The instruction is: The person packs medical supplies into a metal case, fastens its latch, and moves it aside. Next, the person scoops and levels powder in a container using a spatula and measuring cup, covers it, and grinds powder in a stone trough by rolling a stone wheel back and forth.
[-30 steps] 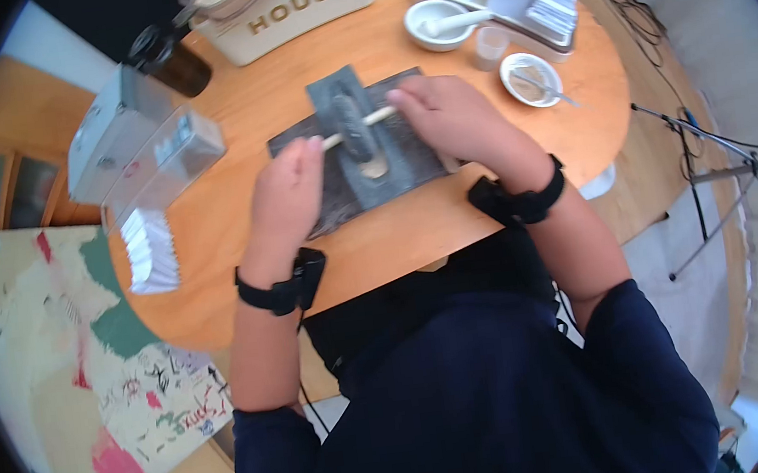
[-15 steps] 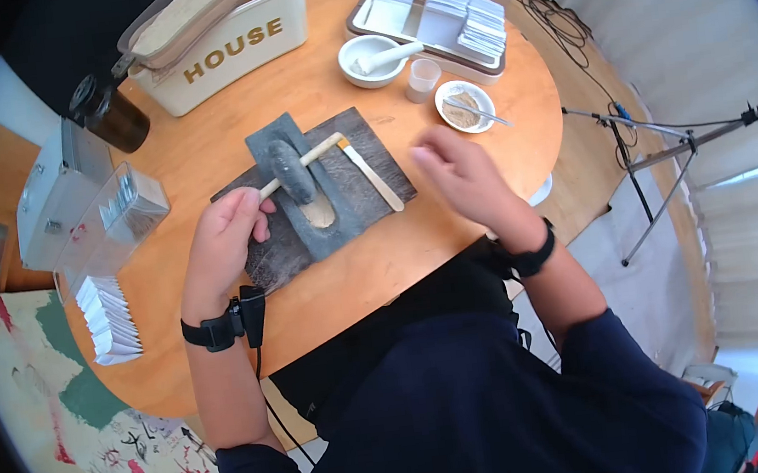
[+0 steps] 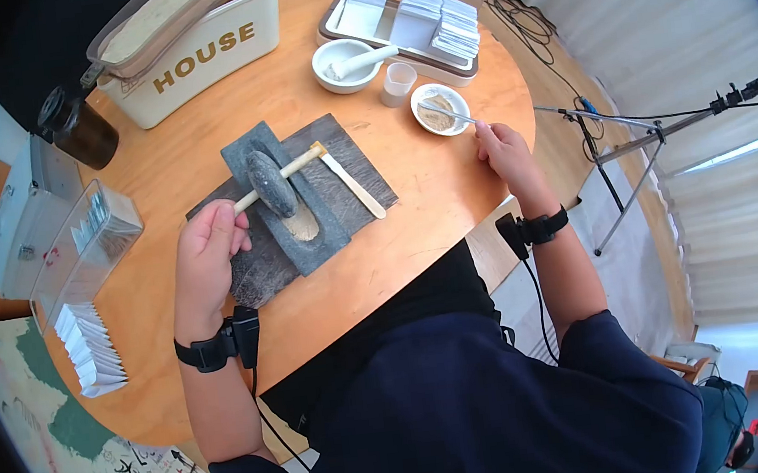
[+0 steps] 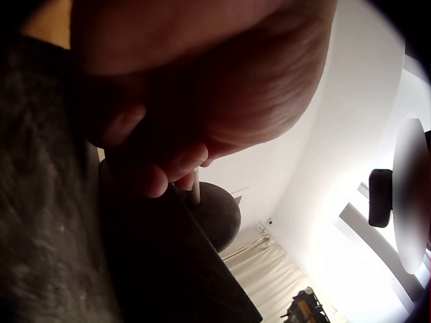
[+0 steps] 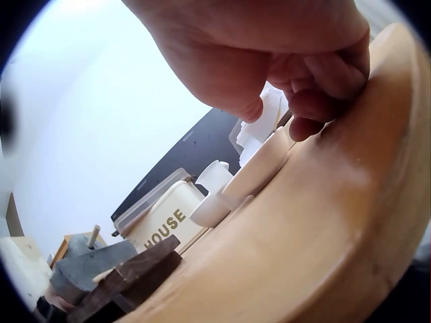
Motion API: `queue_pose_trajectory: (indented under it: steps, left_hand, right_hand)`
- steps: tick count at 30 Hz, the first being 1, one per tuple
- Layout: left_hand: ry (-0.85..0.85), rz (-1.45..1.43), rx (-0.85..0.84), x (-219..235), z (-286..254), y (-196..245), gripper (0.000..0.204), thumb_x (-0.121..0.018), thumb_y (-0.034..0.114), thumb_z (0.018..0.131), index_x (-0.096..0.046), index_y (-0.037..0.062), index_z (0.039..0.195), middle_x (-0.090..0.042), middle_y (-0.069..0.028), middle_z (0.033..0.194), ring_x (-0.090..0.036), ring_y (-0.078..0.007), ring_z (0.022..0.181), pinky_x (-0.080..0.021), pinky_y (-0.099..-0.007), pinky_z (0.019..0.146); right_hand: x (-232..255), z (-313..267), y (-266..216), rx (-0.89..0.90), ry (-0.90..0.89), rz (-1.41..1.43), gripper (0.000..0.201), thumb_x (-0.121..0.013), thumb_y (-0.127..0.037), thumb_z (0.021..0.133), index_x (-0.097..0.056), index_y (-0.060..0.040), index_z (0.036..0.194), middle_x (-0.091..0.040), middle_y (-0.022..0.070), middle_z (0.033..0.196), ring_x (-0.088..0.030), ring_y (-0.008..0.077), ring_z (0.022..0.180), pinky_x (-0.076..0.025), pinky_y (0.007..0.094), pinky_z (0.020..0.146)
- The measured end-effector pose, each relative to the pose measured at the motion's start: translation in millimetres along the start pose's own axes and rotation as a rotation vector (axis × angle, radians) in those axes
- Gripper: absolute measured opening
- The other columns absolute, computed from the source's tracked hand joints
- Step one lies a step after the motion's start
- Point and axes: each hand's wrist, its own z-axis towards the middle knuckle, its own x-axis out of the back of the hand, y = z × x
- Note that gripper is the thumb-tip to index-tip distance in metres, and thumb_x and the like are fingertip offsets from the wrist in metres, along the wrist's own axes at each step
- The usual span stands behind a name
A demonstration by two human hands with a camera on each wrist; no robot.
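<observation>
In the head view my left hand [image 3: 208, 250] grips the near end of the pale wooden handle [image 3: 302, 160] of a dark stone grinding wheel [image 3: 271, 184]. The wheel sits in the groove of a grey stone trough [image 3: 318, 243], with beige powder [image 3: 302, 224] at its near end. Over the rim of a small white bowl [image 3: 421, 95] of brown powder, my right hand [image 3: 507, 154] has curled fingers at the outer end of a thin metal utensil [image 3: 454, 116]. A flat brush [image 3: 353, 184] lies beside the trough on a dark board [image 3: 264, 284].
A white mortar [image 3: 329, 84] with its pestle [image 3: 371, 59] and a clear plastic cup [image 3: 399, 83] stand behind the bowl. Paper packets [image 3: 454, 30] fill a tray [image 3: 463, 71]. A HOUSE bin [image 3: 223, 68], brown bottle [image 3: 84, 134], metal case [image 3: 31, 222] and folded papers [image 3: 91, 350] stand leftward.
My right hand has let go of the grinding wheel's handle and moved right to the utensil in the white bowl. The left hand still grips its end; the wheel stays in the trough.
</observation>
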Motion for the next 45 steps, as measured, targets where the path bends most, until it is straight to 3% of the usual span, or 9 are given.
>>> queue_pose_trajectory:
  steps: [5,12,15,23,26,29,33,42,45]
  left_hand:
    - [0.025,-0.021,-0.008,-4.2,-1.2,-1.8,0.031,-0.046,0.028,0.106,-0.056,0.0034,0.09,-0.04,0.0042,0.066,-0.042,-0.0084,0.065,-0.04,-0.0242,0.067]
    - [0.059,-0.036,-0.045,-5.4,-1.1,0.6,0.033,-0.045,0.03,0.106,-0.057,0.004,0.089,-0.039,0.0044,0.064,-0.043,-0.0093,0.064,-0.036,-0.0231,0.063]
    - [0.095,-0.056,-0.036,-7.1,-0.2,1.3,0.033,-0.046,0.03,0.106,-0.057,0.0038,0.089,-0.039,0.0043,0.063,-0.043,-0.0099,0.063,-0.035,-0.0227,0.062]
    - [0.067,-0.105,-0.054,-8.1,-0.4,2.0,0.034,-0.046,0.031,0.106,-0.057,0.0042,0.088,-0.039,0.0043,0.063,-0.044,-0.0106,0.065,-0.035,-0.0229,0.063]
    - [0.05,-0.126,-0.045,-7.0,2.1,5.3,0.034,-0.046,0.032,0.106,-0.057,0.0049,0.089,-0.04,0.0042,0.064,-0.045,-0.0106,0.066,-0.035,-0.0235,0.063]
    - [0.033,-0.143,-0.04,-6.9,5.3,15.2,0.036,-0.048,0.031,0.105,-0.058,0.0022,0.087,-0.041,0.0041,0.064,-0.046,-0.0095,0.065,-0.041,-0.0251,0.066]
    - [0.038,-0.079,-0.062,-7.6,10.7,34.2,0.035,-0.044,0.032,0.107,-0.057,0.0064,0.087,-0.038,0.0046,0.062,-0.047,-0.0105,0.066,-0.032,-0.0226,0.06]
    - [0.019,-0.067,-0.079,-8.0,25.6,55.2,0.034,-0.043,0.031,0.107,-0.057,0.0064,0.087,-0.038,0.0049,0.062,-0.047,-0.0103,0.066,-0.031,-0.0227,0.059]
    - [0.0,-0.058,-0.074,-8.7,27.9,55.7,0.034,-0.044,0.031,0.106,-0.057,0.0061,0.088,-0.038,0.0048,0.062,-0.047,-0.0103,0.066,-0.031,-0.0227,0.059]
  right_hand:
    - [-8.3,19.7,16.4,0.115,0.084,-0.027,0.038,-0.058,-0.037,0.099,-0.067,0.0002,0.094,-0.061,0.0023,0.067,-0.053,0.0105,0.057,-0.042,0.0279,0.052]
    - [1.0,7.6,14.9,0.119,-0.039,0.112,0.03,-0.053,-0.026,0.102,-0.065,-0.0014,0.089,-0.054,-0.002,0.062,-0.047,0.0057,0.054,-0.038,0.0249,0.049]
    - [2.0,-4.2,14.9,0.284,0.089,-0.073,0.026,-0.055,-0.024,0.101,-0.066,-0.0024,0.09,-0.052,-0.0003,0.062,-0.046,0.0078,0.054,-0.038,0.0262,0.051]
    - [-4.3,-7.0,37.7,0.387,0.231,-0.057,0.026,-0.056,-0.021,0.1,-0.067,0.0001,0.089,-0.057,0.0016,0.066,-0.052,0.0087,0.061,-0.042,0.0269,0.056]
    - [1.6,-32.2,9.0,0.329,0.104,0.142,0.026,-0.055,-0.019,0.101,-0.068,0.0008,0.091,-0.058,0.0008,0.069,-0.052,0.0074,0.064,-0.042,0.0243,0.057]
    - [-6.4,-67.7,-36.1,0.496,-0.012,0.136,0.019,-0.058,-0.012,0.099,-0.07,0.0023,0.101,-0.061,0.0014,0.072,-0.054,0.0081,0.065,-0.043,0.0235,0.058]
    - [-15.9,-95.0,-82.5,0.742,-0.071,0.096,0.014,-0.063,-0.003,0.094,-0.071,0.0014,0.105,-0.064,0.0047,0.073,-0.059,0.0115,0.066,-0.047,0.0259,0.061]
    - [-53.4,-101.4,-118.8,1.009,-0.065,0.052,0.015,-0.07,-0.001,0.085,-0.073,-0.0024,0.099,-0.061,0.0089,0.069,-0.06,0.0212,0.061,-0.046,0.0318,0.056]
    - [-64.7,-102.3,-132.7,1.212,-0.035,-0.053,0.015,-0.073,-0.001,0.081,-0.072,-0.0031,0.096,-0.063,0.0094,0.071,-0.06,0.0249,0.062,-0.048,0.0353,0.055]
